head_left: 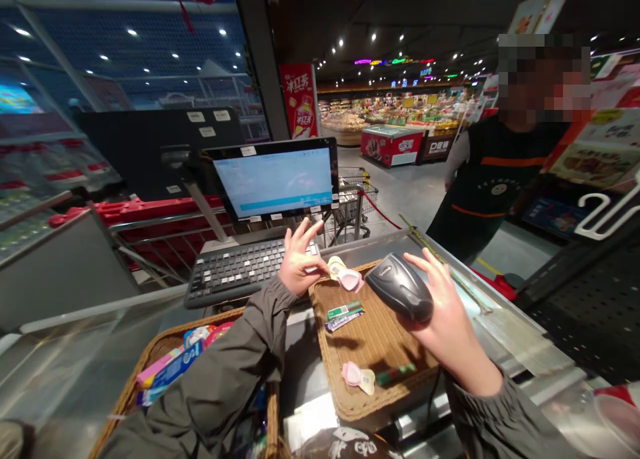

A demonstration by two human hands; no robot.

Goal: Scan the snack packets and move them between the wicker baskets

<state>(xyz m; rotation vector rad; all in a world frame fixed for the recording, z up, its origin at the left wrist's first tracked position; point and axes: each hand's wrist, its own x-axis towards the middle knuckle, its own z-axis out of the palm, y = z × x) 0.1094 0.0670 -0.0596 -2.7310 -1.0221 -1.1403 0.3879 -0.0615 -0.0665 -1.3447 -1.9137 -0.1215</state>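
Note:
My left hand [299, 264] is over the far left corner of a wicker basket [380, 329], thumb and a finger pinched on a small pink-and-yellow item [345, 276], its other fingers spread. My right hand [447, 326] grips a black barcode scanner [397, 286] above the right side of the basket, its head tilted towards the pinched item. Lying in the basket are a green stick-shaped packet [345, 310], a blue-and-white one [345, 322], another pink-and-yellow item [358, 377] and a dark green stick [395, 374].
A keyboard [237, 266] and lit screen [277, 179] stand beyond my left hand. A second wicker basket [145, 359] with colourful packages sits under my left arm. Across the counter, at the right, stands a person in a dark apron [493, 179]. Shopping carts [353, 199] are behind the screen.

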